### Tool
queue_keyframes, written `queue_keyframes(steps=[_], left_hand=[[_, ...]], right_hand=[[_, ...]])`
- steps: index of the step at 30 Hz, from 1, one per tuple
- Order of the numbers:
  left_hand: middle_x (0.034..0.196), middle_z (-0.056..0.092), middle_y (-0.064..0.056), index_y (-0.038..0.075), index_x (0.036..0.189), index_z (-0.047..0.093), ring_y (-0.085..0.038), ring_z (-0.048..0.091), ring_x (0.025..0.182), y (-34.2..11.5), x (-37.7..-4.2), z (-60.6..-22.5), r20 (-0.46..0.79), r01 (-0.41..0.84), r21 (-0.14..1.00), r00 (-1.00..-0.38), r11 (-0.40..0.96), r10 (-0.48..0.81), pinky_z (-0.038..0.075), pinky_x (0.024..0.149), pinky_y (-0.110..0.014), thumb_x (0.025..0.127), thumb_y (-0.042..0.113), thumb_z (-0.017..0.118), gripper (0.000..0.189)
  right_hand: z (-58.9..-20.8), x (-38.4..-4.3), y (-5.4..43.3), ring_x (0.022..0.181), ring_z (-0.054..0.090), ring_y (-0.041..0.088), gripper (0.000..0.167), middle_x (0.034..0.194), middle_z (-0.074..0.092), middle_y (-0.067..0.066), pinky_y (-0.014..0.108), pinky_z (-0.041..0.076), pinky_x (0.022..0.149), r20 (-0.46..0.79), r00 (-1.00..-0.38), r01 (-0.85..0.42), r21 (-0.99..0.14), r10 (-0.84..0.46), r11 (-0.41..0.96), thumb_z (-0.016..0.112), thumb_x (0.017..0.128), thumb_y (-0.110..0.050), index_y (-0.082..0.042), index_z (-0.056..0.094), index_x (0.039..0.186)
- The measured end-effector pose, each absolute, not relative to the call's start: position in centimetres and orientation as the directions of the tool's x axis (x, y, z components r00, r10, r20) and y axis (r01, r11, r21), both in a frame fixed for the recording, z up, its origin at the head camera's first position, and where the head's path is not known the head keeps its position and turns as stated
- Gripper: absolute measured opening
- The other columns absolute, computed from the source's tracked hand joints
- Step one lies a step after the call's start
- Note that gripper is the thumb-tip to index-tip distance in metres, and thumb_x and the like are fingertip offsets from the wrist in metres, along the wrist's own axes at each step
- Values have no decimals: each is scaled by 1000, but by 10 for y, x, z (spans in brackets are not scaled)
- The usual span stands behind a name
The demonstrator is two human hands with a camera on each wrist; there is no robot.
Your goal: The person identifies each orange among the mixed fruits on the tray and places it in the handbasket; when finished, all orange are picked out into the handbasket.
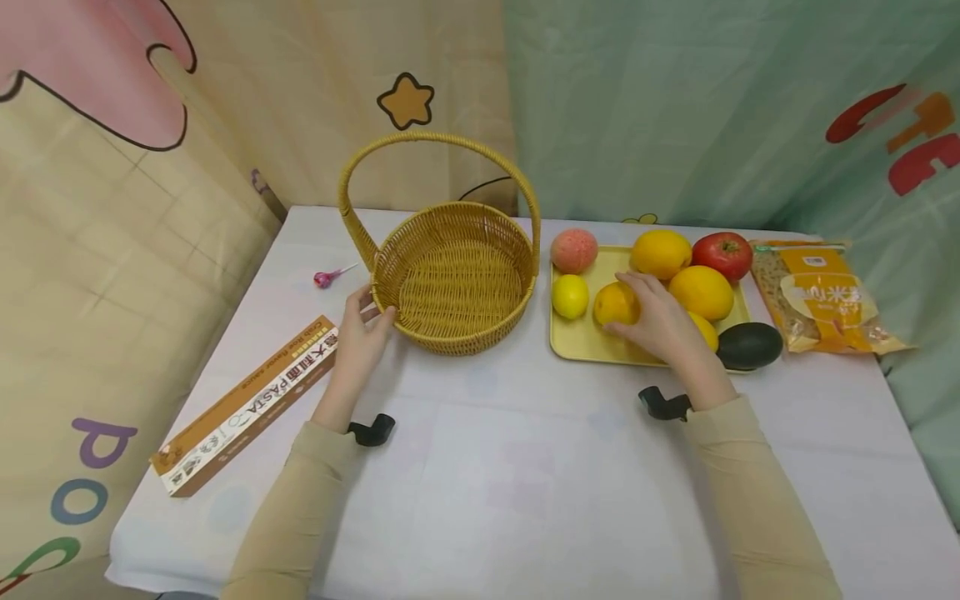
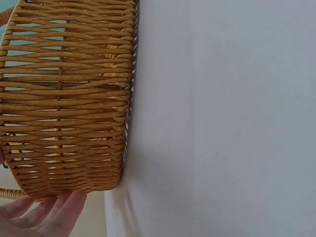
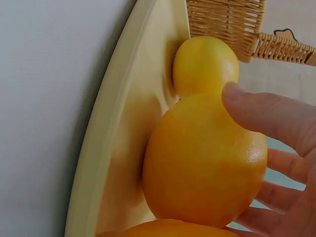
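My left hand (image 1: 362, 340) grips the left rim of a round wicker basket (image 1: 461, 287) with a tall arched handle, thumb over the rim. In the left wrist view, fingers (image 2: 61, 215) lie against the woven side of the basket (image 2: 64, 108). Over on the right, my right hand (image 1: 667, 325) holds an orange (image 1: 613, 305) on a pale yellow tray (image 1: 581, 348), thumb on one side and fingers on the other. A smaller yellow fruit like a lemon (image 1: 570, 297) sits beside it. In the right wrist view the orange (image 3: 202, 163) touches the tray.
A peach (image 1: 574, 251), more yellow-orange fruits (image 1: 660, 253), a red apple-like fruit (image 1: 722, 255) and a dark avocado-like fruit (image 1: 748, 346) crowd the tray. A grain bag (image 1: 825, 296) lies far right. Left are a pasta box (image 1: 247, 404) and a lollipop (image 1: 324, 279).
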State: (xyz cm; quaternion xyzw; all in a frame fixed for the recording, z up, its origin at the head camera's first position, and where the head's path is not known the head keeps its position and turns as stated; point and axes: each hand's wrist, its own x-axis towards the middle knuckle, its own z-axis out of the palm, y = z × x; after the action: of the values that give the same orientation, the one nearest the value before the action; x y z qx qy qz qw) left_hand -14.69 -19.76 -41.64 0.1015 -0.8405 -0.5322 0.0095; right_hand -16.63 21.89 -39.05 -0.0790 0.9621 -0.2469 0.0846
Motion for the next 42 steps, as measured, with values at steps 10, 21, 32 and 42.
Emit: queue_keyframes(steps=[10, 21, 32, 42], left_hand=[[158, 29, -14, 6, 153, 21, -28, 43, 138, -190, -150, -417, -240, -252, 967, -950, 37, -200, 48, 110, -39, 103, 13, 48, 58], [157, 28, -15, 5, 151, 24, -29, 44, 137, -187, -147, -423, -272, -246, 961, -928, -131, -254, 48, 110, -39, 101, 7, 50, 57], [156, 27, -15, 3, 145, 23, -28, 44, 139, -177, -143, -427, -228, -201, 970, -947, -139, -225, 48, 110, -43, 100, 4, 50, 52], [154, 28, -18, 0, 143, 24, -29, 42, 140, -172, -140, -428, -210, -182, 974, -950, -137, -229, 48, 109, -43, 102, 6, 47, 47]], right_hand=[[-391, -172, 225, 137, 32, 43, 81, 151, 33, 25, 64, 28, 117, -134, -971, -110, -491, -199, 864, 80, 83, -19, -2, 34, 148], [-396, -176, 226, 135, 34, 43, 81, 149, 37, 25, 62, 27, 118, -138, -971, -100, -513, -196, 853, 82, 80, -20, 0, 37, 145], [-388, -169, 226, 131, 37, 39, 88, 151, 37, 21, 64, 32, 114, -75, -990, -50, -626, -123, 778, 80, 82, -37, -6, 33, 149], [-364, -158, 189, 128, 45, 33, 82, 145, 47, 14, 56, 47, 106, 55, -988, -131, -796, -145, 591, 82, 80, -36, -8, 41, 144]])
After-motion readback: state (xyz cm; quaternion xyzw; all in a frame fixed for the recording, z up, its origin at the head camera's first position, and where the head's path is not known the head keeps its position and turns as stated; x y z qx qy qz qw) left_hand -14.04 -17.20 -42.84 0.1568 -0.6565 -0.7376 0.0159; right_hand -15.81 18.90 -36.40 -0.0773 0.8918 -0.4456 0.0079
